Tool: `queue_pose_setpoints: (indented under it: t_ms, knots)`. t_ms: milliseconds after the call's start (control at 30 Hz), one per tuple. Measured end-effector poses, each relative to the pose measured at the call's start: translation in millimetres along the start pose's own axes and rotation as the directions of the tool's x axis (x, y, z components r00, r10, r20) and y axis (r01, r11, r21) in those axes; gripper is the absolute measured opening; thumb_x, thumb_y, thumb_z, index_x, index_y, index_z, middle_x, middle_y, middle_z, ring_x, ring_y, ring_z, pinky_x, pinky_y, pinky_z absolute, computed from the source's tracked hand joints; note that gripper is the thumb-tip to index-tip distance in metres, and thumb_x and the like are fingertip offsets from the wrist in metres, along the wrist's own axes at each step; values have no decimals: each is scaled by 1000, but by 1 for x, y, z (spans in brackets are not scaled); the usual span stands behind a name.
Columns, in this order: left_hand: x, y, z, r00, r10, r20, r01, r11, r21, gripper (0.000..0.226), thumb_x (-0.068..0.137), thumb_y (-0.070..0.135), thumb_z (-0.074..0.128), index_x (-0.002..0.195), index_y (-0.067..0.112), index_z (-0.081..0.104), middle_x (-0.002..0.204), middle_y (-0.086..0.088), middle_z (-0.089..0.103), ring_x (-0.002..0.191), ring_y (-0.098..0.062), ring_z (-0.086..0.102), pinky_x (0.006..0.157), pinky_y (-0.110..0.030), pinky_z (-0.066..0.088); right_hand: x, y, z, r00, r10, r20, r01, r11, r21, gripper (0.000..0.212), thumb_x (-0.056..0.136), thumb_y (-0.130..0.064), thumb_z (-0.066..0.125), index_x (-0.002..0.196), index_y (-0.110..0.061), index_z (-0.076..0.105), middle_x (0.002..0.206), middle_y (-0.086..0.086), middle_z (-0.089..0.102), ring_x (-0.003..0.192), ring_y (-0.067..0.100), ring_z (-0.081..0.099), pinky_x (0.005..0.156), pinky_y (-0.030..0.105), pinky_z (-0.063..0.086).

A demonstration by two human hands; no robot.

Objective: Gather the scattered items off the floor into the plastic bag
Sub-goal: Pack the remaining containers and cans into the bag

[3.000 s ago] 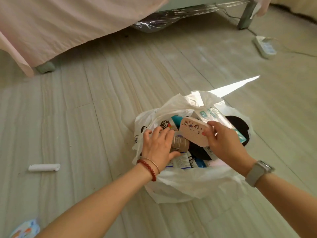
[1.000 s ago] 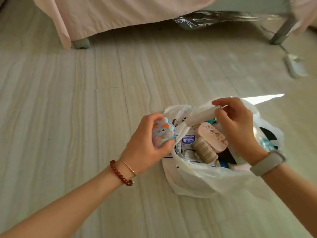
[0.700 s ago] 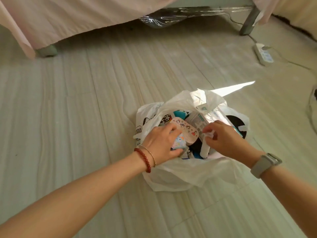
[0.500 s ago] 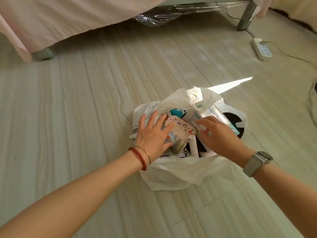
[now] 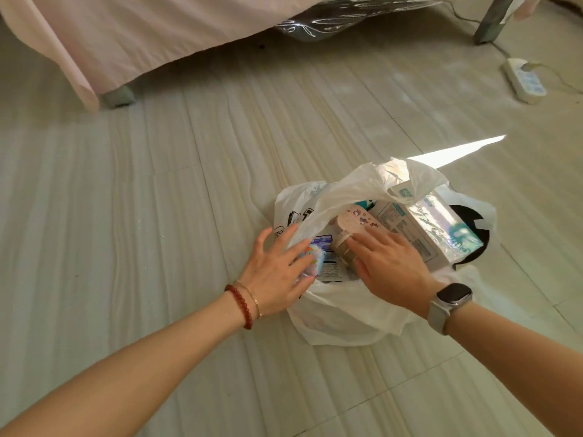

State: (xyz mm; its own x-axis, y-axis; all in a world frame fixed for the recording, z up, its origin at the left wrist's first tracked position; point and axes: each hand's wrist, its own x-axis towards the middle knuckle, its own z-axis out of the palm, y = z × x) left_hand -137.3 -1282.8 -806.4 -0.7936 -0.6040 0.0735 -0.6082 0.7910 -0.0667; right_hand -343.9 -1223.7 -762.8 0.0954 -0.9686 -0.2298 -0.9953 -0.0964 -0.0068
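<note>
Left hand point(image 5: 277, 272) flat, right hand point(image 5: 388, 266) flat, both empty, pressing items inside plastic bag point(image 5: 344, 316)

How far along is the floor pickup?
Nearly done: the plastic bag holds the boxes and small items. The left hand presses the colourful packet in; the right hand rests flat on the contents. No loose items show on the floor.

I see soft, even daylight on the floor point(image 5: 157, 200), with one sharp sun patch point(image 5: 457, 151) beyond the plastic bag point(image 5: 340, 320). Glare whitens its top; edges bend, focus slightly soft.
</note>
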Motion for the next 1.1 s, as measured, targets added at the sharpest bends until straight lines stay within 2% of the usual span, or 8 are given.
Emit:
queue_pose_setpoints:
  t_ms: [200,300,467,567,700,867,1000,1100]
  knots:
    - [-26,-30,6,954,87,-286,-95,995,-14,20,86,31,50,79,24,67,96,11,71,107,-17,48,96,-45,31,7,-20,7,987,-15,-158,21,999,39,41,89,-27,35,123,-13,54,133,11,52,129,30,42,107,48,31]
    - [-29,-27,-2,929,53,-367,-107,986,-127,18,85,24,52,96,21,66,114,2,67,111,-18,47,96,-40,34,7,-42,-2,926,-125,-355,194,967,164,37,86,-20,35,114,-10,56,116,12,61,109,27,53,93,40,40]
    - [-93,-60,-15,930,-292,-224,184,896,-405,32,83,23,49,114,17,56,120,-9,60,109,-15,47,93,-34,38,9,-99,-6,769,-302,-564,508,823,252,26,86,-11,39,111,-10,46,109,9,53,93,25,49,76,36,40]
    - [-160,-94,-22,827,-557,-75,454,740,-496,37,84,30,42,109,11,61,113,-11,61,105,-12,49,92,-34,43,11,-147,14,744,-488,-456,639,719,273,28,88,-17,39,115,-11,44,111,8,53,92,24,50,74,36,42]
    - [-264,-120,-25,553,-823,130,767,442,-465,40,85,30,45,114,7,59,114,-13,58,104,-19,54,93,-20,35,11,-229,50,643,-751,-151,748,573,335,56,86,-39,43,135,-13,32,126,9,52,112,23,51,90,37,47]
    - [-386,-84,-10,249,-879,406,940,118,-321,34,90,18,50,123,7,52,123,-14,56,115,-31,50,100,-34,35,2,-332,74,497,-862,102,712,472,520,95,80,-47,60,146,-17,0,151,6,21,137,22,22,111,36,22]
    - [-435,-38,-4,198,-728,656,979,112,-171,83,64,67,42,134,23,39,140,1,40,130,-20,33,108,-34,29,-7,-365,93,486,-863,141,646,463,607,86,78,-37,65,144,-20,13,147,2,28,134,20,29,107,35,27]
    - [-449,-23,7,208,-630,748,967,250,-59,91,60,62,60,138,28,29,143,3,29,135,-21,23,110,-39,28,-10,-367,100,521,-845,121,582,456,673,76,77,-33,68,138,-18,24,140,0,36,128,20,37,103,34,35]
